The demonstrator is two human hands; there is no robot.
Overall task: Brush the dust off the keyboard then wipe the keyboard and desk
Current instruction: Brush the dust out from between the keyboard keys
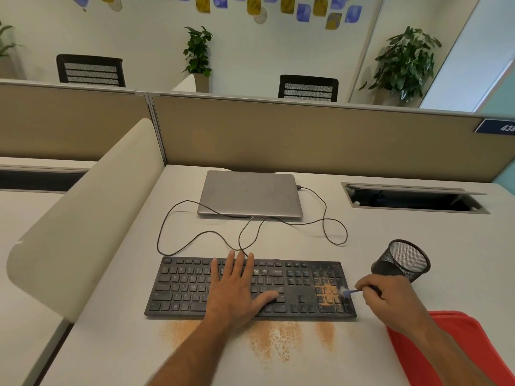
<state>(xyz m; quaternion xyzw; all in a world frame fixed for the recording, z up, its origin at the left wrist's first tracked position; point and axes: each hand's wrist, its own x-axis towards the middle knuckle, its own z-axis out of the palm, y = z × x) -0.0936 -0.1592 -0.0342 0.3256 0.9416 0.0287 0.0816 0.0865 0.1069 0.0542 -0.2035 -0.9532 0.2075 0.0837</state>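
1. we see the black keyboard (250, 288) lying flat on the tabletop (418, 246), near the front edge, its long axis running left to right across our view and its key rows facing us.
2. our left hand (237, 291) lies palm down on the middle of the keyboard, fingers straight and slightly spread, pointing away from us, thumb out to the right on the keys.
3. our right hand (381, 296) sits just off the right end of the keyboard, fingers curled and pinching a small blue brush (351, 292); the brush points left, its pale bristles touching the number pad.
4. orange dust (328, 293) covers part of the number pad, and more of it lies in streaks (276, 341) on the tabletop just in front of the keyboard.
5. a black mesh pen cup (404, 263) lies tipped on its side just beyond the right hand, its open mouth facing up and right.
6. a closed grey laptop (249, 195) lies behind the keyboard, well apart, with a thin dark cable (323, 218) looping over the tabletop between them.
7. a red cloth (459, 346) lies at the near right, partly under our right forearm.
8. an open cable hatch (412, 197) is set in the tabletop at the far right, and a beige partition (306, 140) closes off the back.
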